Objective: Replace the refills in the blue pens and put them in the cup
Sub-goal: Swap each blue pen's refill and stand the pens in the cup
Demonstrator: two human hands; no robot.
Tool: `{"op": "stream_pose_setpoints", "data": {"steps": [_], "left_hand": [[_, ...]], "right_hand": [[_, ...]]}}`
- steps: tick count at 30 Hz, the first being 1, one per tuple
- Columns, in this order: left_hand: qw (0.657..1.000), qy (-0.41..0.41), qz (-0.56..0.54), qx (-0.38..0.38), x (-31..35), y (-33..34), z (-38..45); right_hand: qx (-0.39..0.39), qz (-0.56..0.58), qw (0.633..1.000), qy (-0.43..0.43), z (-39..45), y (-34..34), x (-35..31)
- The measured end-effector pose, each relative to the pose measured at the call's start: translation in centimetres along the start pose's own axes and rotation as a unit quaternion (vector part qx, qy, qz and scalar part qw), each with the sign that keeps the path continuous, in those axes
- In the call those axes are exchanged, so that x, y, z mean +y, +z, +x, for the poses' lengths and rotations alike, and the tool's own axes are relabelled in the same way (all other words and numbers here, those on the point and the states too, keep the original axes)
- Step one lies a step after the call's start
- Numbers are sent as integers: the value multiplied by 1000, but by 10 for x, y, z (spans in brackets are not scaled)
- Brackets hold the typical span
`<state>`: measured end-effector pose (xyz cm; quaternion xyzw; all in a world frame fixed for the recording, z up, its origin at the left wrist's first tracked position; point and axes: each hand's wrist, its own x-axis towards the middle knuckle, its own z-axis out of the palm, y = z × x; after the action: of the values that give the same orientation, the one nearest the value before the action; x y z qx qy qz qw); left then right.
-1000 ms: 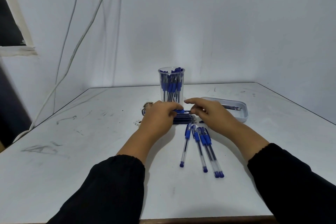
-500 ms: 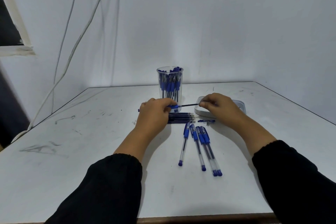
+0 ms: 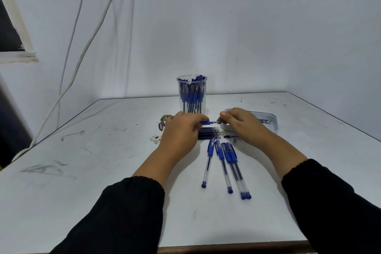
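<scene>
On the white surface (image 3: 103,171), mid-field, everything sits in one cluster; both black sleeves come in from the bottom edge.

Clear cup (image 3: 192,97) stands upright at the back, already packed with blue pens, so most of the batch looks done.

White tray (image 3: 273,121) sits just right of the cup, a few loose refills inside, likely the pulled ones. Right wrist covers its near-left part.

Four capped pens (image 3: 225,166) lie fanned in front of the hands, caps toward the cup, apparently still waiting.

Spare refills (image 3: 209,133) lie bundled flat just below the left hand's fingers.

Left hand (image 3: 181,130) is curled round a pen barrel (image 3: 205,122), blue grip end poking out to the right, held level in front of the cup base.

Right hand (image 3: 239,122) pinches something tiny at the pen's nose. Whether that's the refill tip or the nose cone, I can't tell.

Change: half a second ago the right hand was out over the tray with a long stretch of thin refill bare between the hands. Now the hands are nearly together and only a short metal tip shows. Read: refill is almost fully seated in the barrel.

A small loose pen part (image 3: 231,136) lies beside the right wrist, probably this pen's cap or tip piece. Next up, by my guess: refit it, then drop the pen in the cup.
</scene>
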<state>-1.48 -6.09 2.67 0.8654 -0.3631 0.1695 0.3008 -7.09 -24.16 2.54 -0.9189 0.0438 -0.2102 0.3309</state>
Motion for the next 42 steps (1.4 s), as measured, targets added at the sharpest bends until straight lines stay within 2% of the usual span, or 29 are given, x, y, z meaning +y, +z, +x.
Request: {"op": "stream_pose_setpoints", "data": {"steps": [3, 6, 16, 18, 21, 23, 25, 32, 42], "left_hand": [[1000, -12, 14, 10, 0, -2, -1], [1000, -20, 18, 4, -2, 0, 0], [1000, -10, 17, 4, -5, 3, 2], [1000, -13, 11, 6, -5, 3, 1], [1000, -4, 10, 12, -5, 4, 2], [1000, -3, 10, 17, -6, 5, 3], [1000, -2, 13, 20, -6, 5, 3], [1000, 2, 12, 27, -4, 4, 2], [999, 23, 23, 27, -5, 8, 2]], "right_hand": [[3, -86, 996, 20, 0, -18, 7], [-34, -185, 980, 64, -4, -29, 10], [-55, -250, 965, 60, -11, -25, 4], [-49, -196, 977, 61, -10, -23, 5], [27, 30, 995, 87, -7, -17, 0], [71, 163, 978, 106, -5, -12, -5], [77, 259, 955, 125, -4, -7, -10], [69, 326, 931, 150, -3, 2, -10], [37, 315, 940, 122, -7, 7, -14]]}}
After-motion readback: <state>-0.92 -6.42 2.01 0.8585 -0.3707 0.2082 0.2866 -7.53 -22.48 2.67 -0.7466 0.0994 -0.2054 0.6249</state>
